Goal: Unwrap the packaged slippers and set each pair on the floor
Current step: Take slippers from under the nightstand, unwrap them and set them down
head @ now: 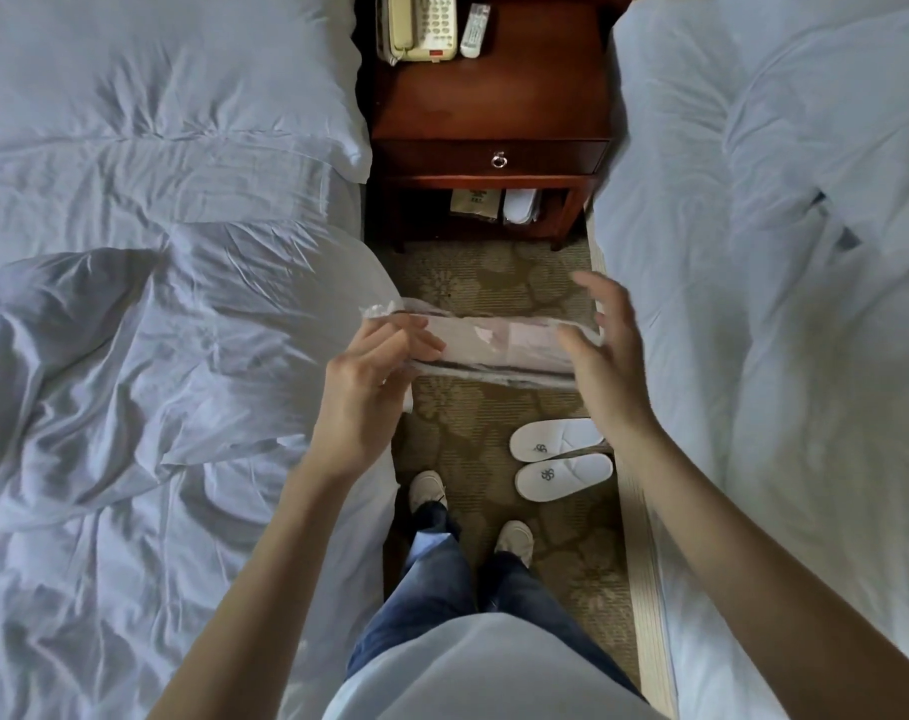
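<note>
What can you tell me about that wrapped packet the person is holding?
The wrapped packet is long and flat: white slippers, it seems, inside thin, clear, crinkled plastic. It is held roughly level above the patterned carpet. The left hand pinches its loose left end; the right hand, fingers spread and blurred, meets its right end.
</note>
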Tool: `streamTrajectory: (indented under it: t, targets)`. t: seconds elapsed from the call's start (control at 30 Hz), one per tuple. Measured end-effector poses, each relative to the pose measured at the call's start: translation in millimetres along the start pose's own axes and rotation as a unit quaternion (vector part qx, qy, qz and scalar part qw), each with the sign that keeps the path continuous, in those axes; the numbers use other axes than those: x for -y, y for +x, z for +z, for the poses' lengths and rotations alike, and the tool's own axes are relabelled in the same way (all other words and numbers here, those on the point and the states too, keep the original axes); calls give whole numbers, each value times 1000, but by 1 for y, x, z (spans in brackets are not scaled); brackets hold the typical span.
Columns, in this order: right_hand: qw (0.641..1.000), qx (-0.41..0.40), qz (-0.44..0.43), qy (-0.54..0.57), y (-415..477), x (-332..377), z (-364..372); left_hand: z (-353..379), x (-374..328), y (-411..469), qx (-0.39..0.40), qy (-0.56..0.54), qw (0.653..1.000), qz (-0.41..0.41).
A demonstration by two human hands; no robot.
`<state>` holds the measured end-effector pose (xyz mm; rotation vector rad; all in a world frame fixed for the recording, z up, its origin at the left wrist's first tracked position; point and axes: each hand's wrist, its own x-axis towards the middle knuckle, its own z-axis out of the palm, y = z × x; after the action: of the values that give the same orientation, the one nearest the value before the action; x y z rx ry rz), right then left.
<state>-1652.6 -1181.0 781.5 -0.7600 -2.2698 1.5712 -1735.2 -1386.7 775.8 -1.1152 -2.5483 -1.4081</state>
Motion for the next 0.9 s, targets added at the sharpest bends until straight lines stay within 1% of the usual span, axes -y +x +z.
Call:
streamTrajectory:
  t: [0.03, 0.07, 0.13, 0.17, 0.23, 0.3, 0.37, 0.43, 0.5, 0.57, 0.6, 0.67, 0.7, 0.73, 0.77, 0.83, 0.9]
  targets:
    - [996, 82, -8, -37, 6, 3, 0, -3, -1, 0, 16, -23, 999, 19]
    - [984, 164, -1, -73, 12, 5, -1, -7, -3, 1, 33, -51, 998, 31]
    - [942, 307, 45, -124, 23, 7, 0, -14, -8, 2, 64, -117, 990, 39]
    - [923, 354, 77, -132, 27, 8, 0, -18, -11, 2, 73, -150, 985, 35]
    - [899, 406, 141, -86, 34, 6, 1, -24, -13, 2, 78, -174, 981, 30]
    - [893, 415, 175, -21, 37, 3, 1, -29, -11, 2, 71, -116, 990, 32]
    - [898, 404, 171, 16, 37, -3, -1, -30, -7, -1, 60, -49, 997, 18]
    - [905, 392, 155, 53, 32, -10, -2, -29, -3, -6, 44, -27, 999, -13]
    - [915, 373, 138, 72, 26, -12, -1, -27, 2, -14, 39, -61, 996, -45]
    - [926, 350, 122, 68, 22, -15, 1, -24, 5, -20, 49, -141, 985, -90]
    - [931, 345, 108, 60, 20, -15, 1, -23, 6, -22, 53, -198, 971, -122]
    - [935, 343, 77, 44, 17, -15, 1, -23, 7, -24, 56, -318, 922, -215]
    - [935, 346, 65, 43, 16, -16, 1, -24, 8, -25, 59, -351, 898, -260]
    - [935, 348, 55, 45, 15, -15, 1, -24, 10, -25, 70, -362, 881, -296]
    - [935, 348, 44, 42, 14, -13, 1, -24, 12, -24, 90, -358, 873, -320]
    - [937, 348, 13, 13, 12, -9, 1, -22, 12, -20, 129, -342, 871, -330]
    - [938, 344, -20, -30, 10, -6, 1, -19, 8, -14, 146, -337, 872, -322]
